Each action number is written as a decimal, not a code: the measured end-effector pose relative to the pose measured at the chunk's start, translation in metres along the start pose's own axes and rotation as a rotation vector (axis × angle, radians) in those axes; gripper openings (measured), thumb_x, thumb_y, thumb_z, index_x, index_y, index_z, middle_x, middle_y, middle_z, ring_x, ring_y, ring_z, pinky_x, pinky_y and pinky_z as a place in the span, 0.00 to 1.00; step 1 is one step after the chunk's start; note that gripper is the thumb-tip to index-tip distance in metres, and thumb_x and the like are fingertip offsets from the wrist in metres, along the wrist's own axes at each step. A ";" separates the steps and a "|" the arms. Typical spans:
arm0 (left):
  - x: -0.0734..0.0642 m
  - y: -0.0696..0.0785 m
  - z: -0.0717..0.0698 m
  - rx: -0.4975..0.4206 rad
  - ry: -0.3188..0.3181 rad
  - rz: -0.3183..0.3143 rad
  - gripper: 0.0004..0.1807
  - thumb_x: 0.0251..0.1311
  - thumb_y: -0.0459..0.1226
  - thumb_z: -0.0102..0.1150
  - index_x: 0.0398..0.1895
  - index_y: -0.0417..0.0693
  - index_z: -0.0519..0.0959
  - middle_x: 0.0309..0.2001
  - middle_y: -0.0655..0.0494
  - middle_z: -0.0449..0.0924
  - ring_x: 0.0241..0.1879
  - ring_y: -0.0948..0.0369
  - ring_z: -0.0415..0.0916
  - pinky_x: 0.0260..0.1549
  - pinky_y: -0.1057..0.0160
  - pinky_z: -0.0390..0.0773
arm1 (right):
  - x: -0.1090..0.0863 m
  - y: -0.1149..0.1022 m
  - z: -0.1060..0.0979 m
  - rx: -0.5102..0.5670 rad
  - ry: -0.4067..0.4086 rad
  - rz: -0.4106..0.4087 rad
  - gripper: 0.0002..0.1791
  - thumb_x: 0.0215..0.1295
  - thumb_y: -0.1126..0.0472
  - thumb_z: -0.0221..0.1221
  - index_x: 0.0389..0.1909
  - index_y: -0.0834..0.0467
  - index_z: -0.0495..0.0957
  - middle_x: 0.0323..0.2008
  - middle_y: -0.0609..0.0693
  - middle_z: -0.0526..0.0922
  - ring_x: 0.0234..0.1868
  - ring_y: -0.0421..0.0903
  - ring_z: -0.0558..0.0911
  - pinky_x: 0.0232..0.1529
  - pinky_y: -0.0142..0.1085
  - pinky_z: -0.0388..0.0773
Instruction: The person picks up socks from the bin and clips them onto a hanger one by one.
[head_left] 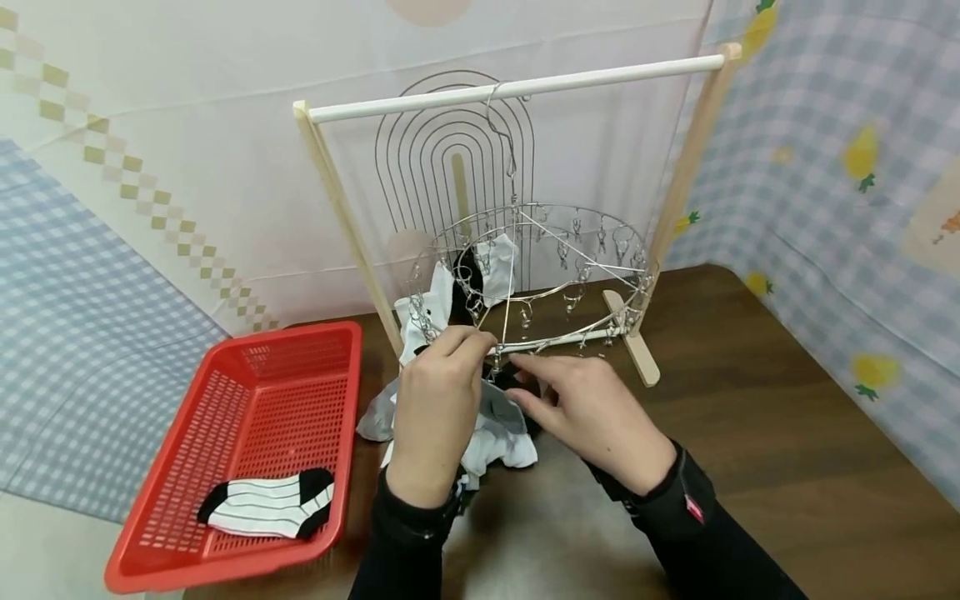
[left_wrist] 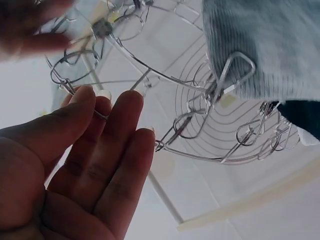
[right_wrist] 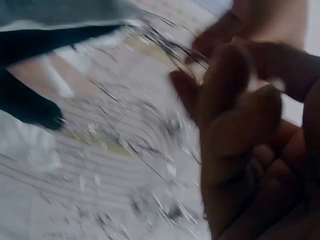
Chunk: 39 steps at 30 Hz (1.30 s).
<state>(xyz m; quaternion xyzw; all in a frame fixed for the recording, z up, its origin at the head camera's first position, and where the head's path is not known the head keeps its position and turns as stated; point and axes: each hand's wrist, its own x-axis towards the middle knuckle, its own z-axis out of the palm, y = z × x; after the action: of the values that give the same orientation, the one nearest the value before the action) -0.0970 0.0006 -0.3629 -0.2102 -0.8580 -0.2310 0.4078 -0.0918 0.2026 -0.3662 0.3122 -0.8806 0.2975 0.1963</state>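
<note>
Fingers, left hand: curled, thumb and fingertips pinching the rim of a round wire hanger. Fingers, right hand: loosely bent, thumb and forefinger apart, near the same rim, holding nothing that shows. Hanger hooked over white bar. Grey sock: hanging beside left hand; other socks, white and black, hanging behind. Red basket, left of hanger: striped sock inside. Table: brown.

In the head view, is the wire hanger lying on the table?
No: the wire hanger hangs from the white bar.
</note>
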 end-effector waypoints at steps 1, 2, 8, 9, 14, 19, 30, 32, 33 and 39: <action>0.000 -0.001 -0.002 -0.003 -0.003 0.005 0.11 0.70 0.22 0.70 0.46 0.45 0.93 0.44 0.52 0.93 0.40 0.54 0.95 0.39 0.57 0.94 | 0.001 -0.001 0.005 0.013 -0.041 0.049 0.23 0.74 0.60 0.76 0.66 0.62 0.88 0.35 0.47 0.93 0.27 0.28 0.77 0.31 0.27 0.78; 0.001 -0.001 -0.004 -0.006 -0.006 0.010 0.12 0.70 0.22 0.70 0.46 0.45 0.93 0.45 0.51 0.93 0.41 0.54 0.95 0.40 0.58 0.94 | 0.003 -0.001 0.009 0.034 -0.067 0.095 0.26 0.75 0.59 0.74 0.70 0.63 0.86 0.33 0.47 0.92 0.26 0.27 0.77 0.31 0.28 0.77; 0.001 -0.009 -0.011 -0.048 -0.045 0.028 0.20 0.65 0.16 0.66 0.50 0.45 0.93 0.49 0.51 0.93 0.47 0.53 0.95 0.48 0.59 0.94 | 0.011 0.000 0.033 0.265 0.011 0.287 0.23 0.76 0.61 0.74 0.68 0.61 0.87 0.29 0.48 0.91 0.24 0.31 0.79 0.27 0.30 0.75; 0.001 -0.010 -0.011 -0.054 -0.049 0.029 0.22 0.63 0.15 0.65 0.50 0.44 0.93 0.50 0.51 0.93 0.47 0.53 0.95 0.49 0.59 0.94 | 0.012 0.000 0.036 0.306 0.031 0.311 0.21 0.75 0.61 0.74 0.66 0.60 0.89 0.32 0.50 0.93 0.24 0.32 0.81 0.27 0.30 0.77; -0.001 -0.015 -0.010 -0.061 -0.066 0.035 0.26 0.60 0.12 0.62 0.51 0.44 0.93 0.51 0.50 0.93 0.50 0.52 0.95 0.51 0.58 0.94 | 0.012 0.004 0.041 0.456 0.037 0.398 0.17 0.75 0.64 0.73 0.60 0.64 0.91 0.47 0.59 0.97 0.30 0.37 0.90 0.33 0.32 0.89; 0.003 -0.024 -0.013 -0.092 -0.108 0.031 0.22 0.67 0.15 0.60 0.53 0.43 0.92 0.53 0.48 0.93 0.53 0.50 0.94 0.53 0.56 0.94 | 0.016 0.010 0.040 0.374 0.050 0.293 0.12 0.74 0.66 0.74 0.54 0.65 0.93 0.46 0.59 0.97 0.33 0.44 0.94 0.36 0.31 0.90; -0.018 -0.032 -0.007 -0.082 -0.137 0.078 0.13 0.71 0.23 0.65 0.53 0.43 0.84 0.55 0.46 0.87 0.49 0.50 0.92 0.43 0.55 0.93 | 0.024 0.024 0.039 0.179 0.097 0.013 0.07 0.71 0.68 0.75 0.47 0.62 0.95 0.42 0.56 0.98 0.34 0.44 0.92 0.35 0.36 0.84; -0.030 -0.033 -0.010 -0.076 -0.204 0.093 0.12 0.66 0.23 0.68 0.48 0.44 0.84 0.50 0.49 0.87 0.42 0.52 0.91 0.38 0.57 0.92 | 0.024 0.025 0.038 0.176 0.101 0.006 0.07 0.70 0.68 0.75 0.47 0.62 0.95 0.41 0.56 0.98 0.33 0.44 0.92 0.34 0.36 0.83; -0.037 -0.034 -0.013 -0.070 -0.275 0.080 0.12 0.63 0.24 0.69 0.45 0.45 0.84 0.46 0.51 0.87 0.40 0.54 0.90 0.36 0.58 0.91 | 0.024 0.025 0.037 0.172 0.104 0.001 0.07 0.70 0.68 0.75 0.46 0.63 0.95 0.41 0.56 0.98 0.34 0.44 0.93 0.35 0.37 0.85; -0.079 -0.043 -0.018 0.120 -0.803 -0.174 0.20 0.50 0.30 0.84 0.46 0.51 0.87 0.39 0.54 0.88 0.37 0.51 0.89 0.31 0.51 0.85 | 0.024 0.028 0.034 0.175 0.115 0.000 0.05 0.70 0.67 0.75 0.44 0.62 0.95 0.40 0.55 0.98 0.35 0.45 0.94 0.38 0.40 0.88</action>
<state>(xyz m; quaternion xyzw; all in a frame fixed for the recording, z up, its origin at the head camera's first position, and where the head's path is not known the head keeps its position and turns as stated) -0.0637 -0.0577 -0.4249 -0.1861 -0.9754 -0.1137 0.0311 -0.1334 0.1880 -0.3896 0.3107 -0.8385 0.3906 0.2185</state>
